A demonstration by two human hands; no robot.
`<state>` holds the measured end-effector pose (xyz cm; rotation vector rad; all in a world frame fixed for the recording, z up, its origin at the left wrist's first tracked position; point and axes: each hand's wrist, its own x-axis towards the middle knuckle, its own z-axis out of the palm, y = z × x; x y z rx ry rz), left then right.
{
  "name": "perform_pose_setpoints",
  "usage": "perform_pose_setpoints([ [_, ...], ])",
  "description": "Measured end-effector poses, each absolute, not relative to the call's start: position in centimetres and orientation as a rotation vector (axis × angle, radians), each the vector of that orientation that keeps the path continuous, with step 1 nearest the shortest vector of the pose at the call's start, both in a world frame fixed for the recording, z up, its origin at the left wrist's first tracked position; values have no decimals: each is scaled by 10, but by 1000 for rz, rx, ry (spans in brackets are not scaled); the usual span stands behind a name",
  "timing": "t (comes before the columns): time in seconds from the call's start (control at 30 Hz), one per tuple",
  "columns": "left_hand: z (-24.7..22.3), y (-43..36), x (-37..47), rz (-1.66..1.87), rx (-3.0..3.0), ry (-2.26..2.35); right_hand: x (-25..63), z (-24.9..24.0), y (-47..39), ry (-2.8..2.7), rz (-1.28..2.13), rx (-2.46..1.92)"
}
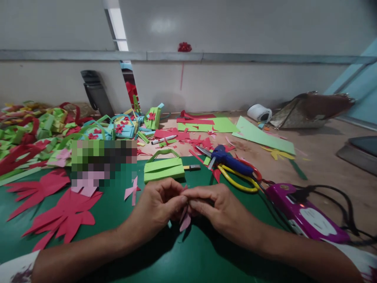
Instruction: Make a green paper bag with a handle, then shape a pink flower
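Both hands meet over the green mat [141, 255] with their fingertips pinched together. Between them is a small pink paper cutout [185, 222], its petal-like ends hanging below the fingers. My left hand [165, 199] is closed on its left side, and my right hand [213, 200] is closed on its right side; the fingers hide most of the piece. Just beyond my hands lies a light green paper bag [163, 169] with a paper handle. Left of my left hand rests another pink paper cutout [133, 192]. Red paper cutouts [66, 214] with pointed petals spread farther left.
Yellow-handled scissors [240, 182] and a blue glue gun [232, 161] lie right of centre. A purple power strip [304, 214] with black cords is at right. Small paper bags [123, 126] pile up at left, near a dark bottle [97, 92]. Red scraps [203, 141] litter the back.
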<state>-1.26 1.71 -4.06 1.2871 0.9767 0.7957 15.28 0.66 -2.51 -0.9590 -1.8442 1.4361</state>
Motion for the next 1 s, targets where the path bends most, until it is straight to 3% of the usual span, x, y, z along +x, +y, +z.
perform_pose_setpoints([
  [0.23,-37,26,-15,723,1325,1082,158,-25,7,-1659,1503,-1153],
  [0.37,-32,28,-17,747,1299,1136,164,-13,9,-1766,870,-1293],
  [0.43,-30,26,-16,725,1287,1133,166,-10,11,-1824,737,-1318],
  [0.7,-24,17,-11,679,1289,1095,158,-18,8,-1743,1395,-1259],
  [1.0,-25,16,-11,659,1421,1105,157,-13,3,-1833,1189,-1341],
])
